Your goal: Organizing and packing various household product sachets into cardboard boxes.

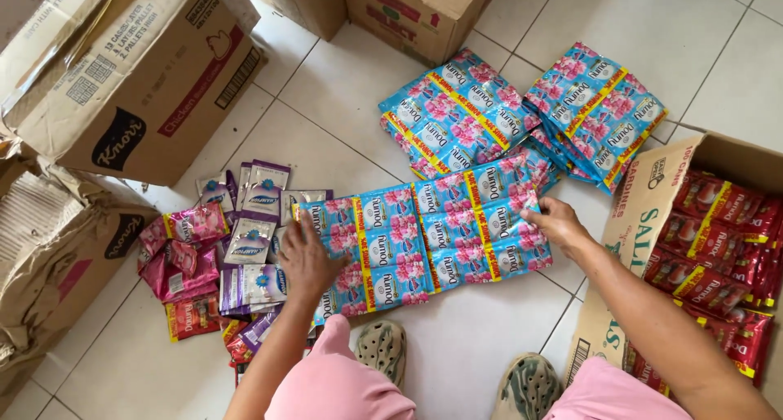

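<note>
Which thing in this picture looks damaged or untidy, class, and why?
The brown cardboard box at the left edge is crumpled and torn, its wall caved in. Beside it, the pink and purple sachets lie in a loose jumble, while the blue sachet sheets under both hands lie flat.

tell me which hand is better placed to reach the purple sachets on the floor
Probably the left hand: it rests on the left end of the blue sachet sheet, right beside the purple sachets. The right hand sits on the sheet's far right end.

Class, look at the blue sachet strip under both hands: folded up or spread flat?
Spread flat: the blue sachet strip lies open on the tiled floor, hands pressing each end.
</note>
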